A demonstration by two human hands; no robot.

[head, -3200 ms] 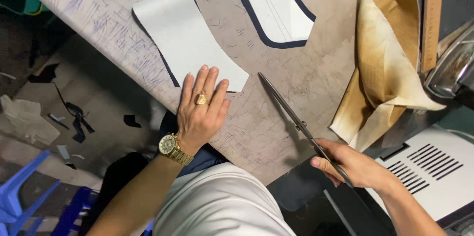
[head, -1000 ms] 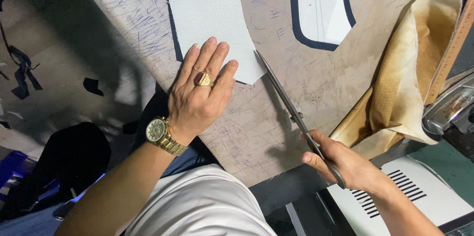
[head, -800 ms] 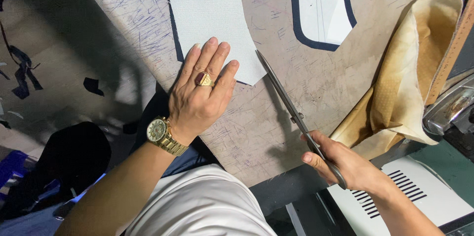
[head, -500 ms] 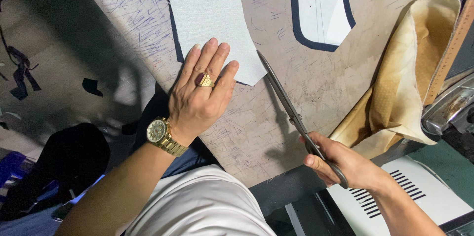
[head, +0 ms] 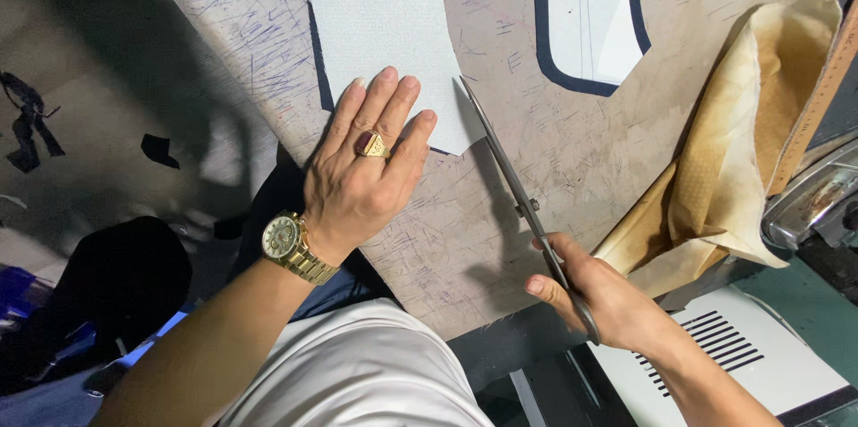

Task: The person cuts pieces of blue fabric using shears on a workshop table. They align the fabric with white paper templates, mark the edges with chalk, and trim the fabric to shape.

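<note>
My left hand [head: 366, 168] lies flat, fingers spread, on the near edge of a pale grey fabric piece [head: 384, 25] that rests on dark fabric on a scratched worktable [head: 536, 168]. It wears a ring and a gold watch. My right hand [head: 599, 293] grips the handles of long metal scissors [head: 505, 163]. The blades look nearly shut, and their tip sits at the fabric's right edge.
A second pale piece on a dark blue backing [head: 590, 16] lies farther back. A crumpled tan cloth [head: 742, 150] and a wooden ruler [head: 822, 96] sit at the right. A white vented box [head: 733, 355] is at lower right. Dark scraps [head: 161, 150] lie on the floor at left.
Since 3.2 s ago the view has moved closer to the pale fabric. In the last second the hands and scissors have hardly moved.
</note>
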